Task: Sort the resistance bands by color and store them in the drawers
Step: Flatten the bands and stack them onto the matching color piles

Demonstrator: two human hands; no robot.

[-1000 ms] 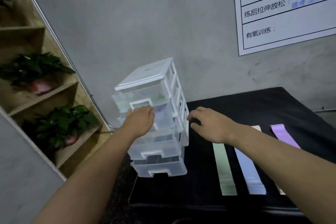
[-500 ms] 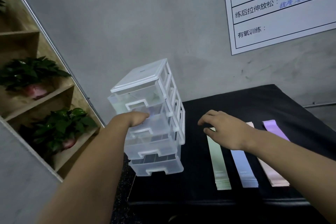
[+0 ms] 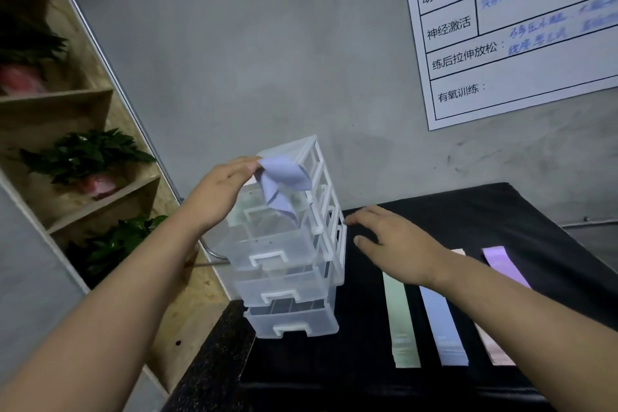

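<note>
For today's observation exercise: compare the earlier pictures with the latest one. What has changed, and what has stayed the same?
The left hand has risen from the drawer fronts and now pinches a folded blue band above the drawer unit, whose upper drawers now stand pulled out. The right hand is back near the unit's side, empty. The green band, the flat blue band and the purple band lie unmoved on the black table.

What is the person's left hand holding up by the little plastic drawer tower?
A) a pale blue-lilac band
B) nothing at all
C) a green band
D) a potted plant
A: the left hand pinches a crumpled pale blue-lilac band over the drawer tower, while the green band lies flat on the black table.
</note>
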